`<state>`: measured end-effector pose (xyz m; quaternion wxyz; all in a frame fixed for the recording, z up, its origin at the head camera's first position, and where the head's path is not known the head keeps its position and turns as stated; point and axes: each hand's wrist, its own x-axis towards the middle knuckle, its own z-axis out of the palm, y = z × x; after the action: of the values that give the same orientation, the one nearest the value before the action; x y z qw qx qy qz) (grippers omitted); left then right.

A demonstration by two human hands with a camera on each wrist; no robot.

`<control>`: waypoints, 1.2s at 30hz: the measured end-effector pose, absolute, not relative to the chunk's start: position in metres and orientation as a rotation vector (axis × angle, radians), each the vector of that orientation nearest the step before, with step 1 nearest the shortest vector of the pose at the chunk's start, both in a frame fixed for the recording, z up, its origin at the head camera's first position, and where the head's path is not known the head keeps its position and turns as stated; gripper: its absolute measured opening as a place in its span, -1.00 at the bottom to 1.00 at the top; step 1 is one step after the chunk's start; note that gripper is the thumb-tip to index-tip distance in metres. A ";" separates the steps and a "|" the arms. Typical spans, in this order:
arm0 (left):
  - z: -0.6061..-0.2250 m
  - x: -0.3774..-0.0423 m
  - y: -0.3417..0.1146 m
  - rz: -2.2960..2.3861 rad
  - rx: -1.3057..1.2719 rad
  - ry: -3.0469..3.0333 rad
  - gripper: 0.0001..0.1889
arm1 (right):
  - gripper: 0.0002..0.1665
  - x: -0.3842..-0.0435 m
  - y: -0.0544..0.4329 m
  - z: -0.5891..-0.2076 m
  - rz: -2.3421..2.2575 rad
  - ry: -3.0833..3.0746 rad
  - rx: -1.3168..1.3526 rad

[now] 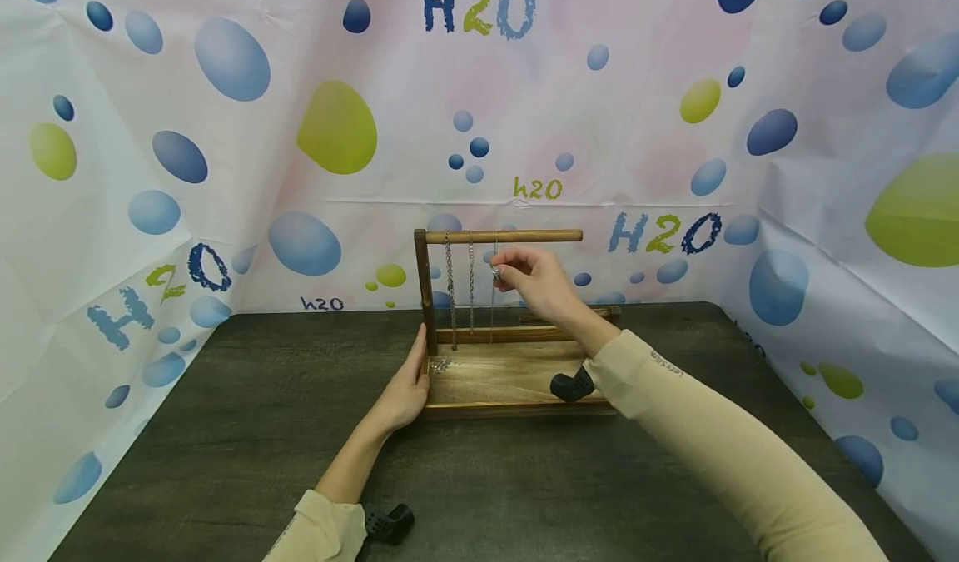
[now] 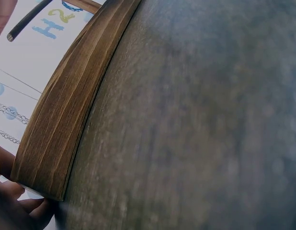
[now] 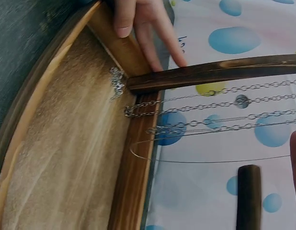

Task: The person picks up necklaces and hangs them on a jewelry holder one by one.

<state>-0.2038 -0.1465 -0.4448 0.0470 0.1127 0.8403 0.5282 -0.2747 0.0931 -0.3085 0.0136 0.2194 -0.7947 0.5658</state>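
Thin chain pinched by raised right fingers; straight left fingers touch wooden rack.

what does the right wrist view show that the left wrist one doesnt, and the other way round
Only the right wrist view shows the tray floor, the small heap of chain in its corner and the upright post.

Only the left wrist view shows the tray's front wall broadside from outside, and large blue and green lettering.

Both show thin hanging chains, part of the left hand, the end of a dark bar, the dark tabletop and the spotted backdrop.
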 end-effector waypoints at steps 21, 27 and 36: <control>-0.445 -0.205 -0.146 1.617 0.332 2.551 -0.11 | -0.81 -0.278 0.096 -0.327 1.409 -2.688 0.792; -0.445 -0.205 -0.147 1.618 0.330 2.552 -0.11 | -0.81 -0.278 0.096 -0.331 1.308 -2.746 0.824; -0.445 -0.204 -0.147 1.629 0.334 2.548 -0.11 | -0.85 -0.277 0.093 -0.336 1.077 -2.808 0.919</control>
<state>-0.2044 -0.1467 -0.4446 0.0493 0.1097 0.8364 0.5348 -0.2769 0.0926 -0.3357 -0.0013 0.2922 -0.8930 0.3424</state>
